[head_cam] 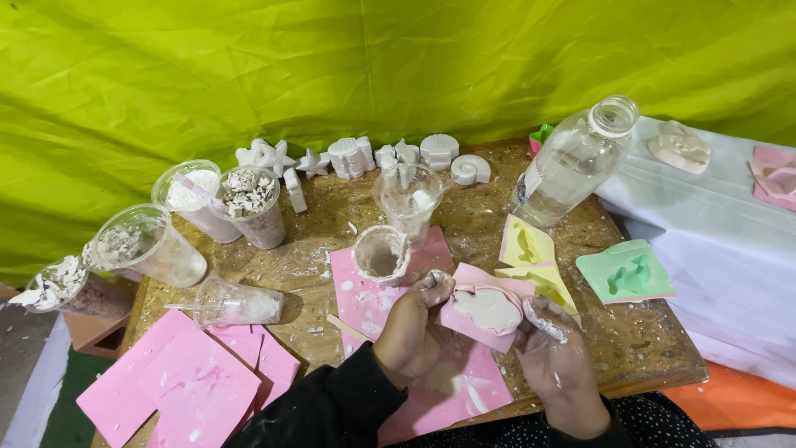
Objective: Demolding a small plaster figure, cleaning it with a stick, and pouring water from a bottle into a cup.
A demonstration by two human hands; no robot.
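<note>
Above the counter (531, 207), my left hand (412, 325) and right hand (554, 347) both grip the pink mold (487, 314); I judge demolding underway, needing gentle flexing next.

White plaster shell casts (365, 156) are lined up at 12 o'clock, a clear bottle (575, 163) at 2, debris-filled plastic cups (199, 207) at 10, a green mould (626, 271) at 3.

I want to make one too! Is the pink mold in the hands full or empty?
Full. The pink mold, held between the left hand and right hand, has whitish-grey plaster filling its shell-shaped hollow up to the rim.
</note>
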